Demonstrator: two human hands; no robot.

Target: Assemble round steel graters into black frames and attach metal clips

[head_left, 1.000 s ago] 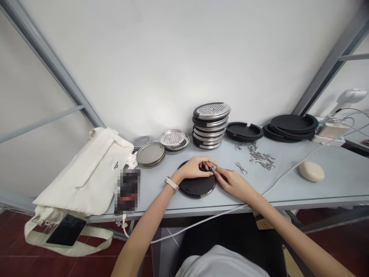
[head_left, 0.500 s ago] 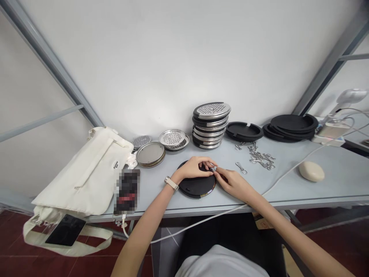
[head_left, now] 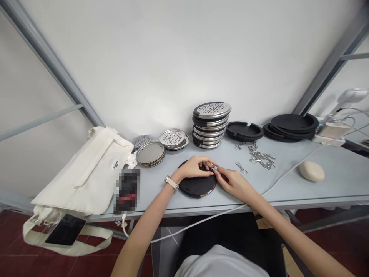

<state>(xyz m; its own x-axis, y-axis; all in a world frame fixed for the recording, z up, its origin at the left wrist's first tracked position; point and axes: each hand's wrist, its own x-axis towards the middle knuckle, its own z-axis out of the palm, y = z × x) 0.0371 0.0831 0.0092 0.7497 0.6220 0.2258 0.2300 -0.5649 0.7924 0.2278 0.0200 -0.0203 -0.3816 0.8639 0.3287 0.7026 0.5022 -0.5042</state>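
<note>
A round black disc [head_left: 198,186] lies flat on the table, its lower right rim showing a shiny coloured edge. My left hand [head_left: 197,167] rests over its upper part, thumb and fingers curled together at the right rim. From the right, my right hand [head_left: 230,181] meets it there in a pinch. Between the fingertips is a small silvery metal piece [head_left: 214,169], which looks like a snap hook, mostly hidden. Right of my hands lie a loose snap hook [head_left: 241,167] and a pile of snap hooks [head_left: 262,158].
Behind stand a tall stack of grater discs in black holders [head_left: 211,125], flat metal discs [head_left: 150,154], grater plates [head_left: 172,137] and black holders [head_left: 244,131]. A white bag [head_left: 80,177] and phone [head_left: 127,192] are left. A white cable [head_left: 276,182] passes a cream oval object [head_left: 311,171].
My hands stay at the disc's right rim, with only slight finger movement. The metal piece between the fingertips shows a little less now.
</note>
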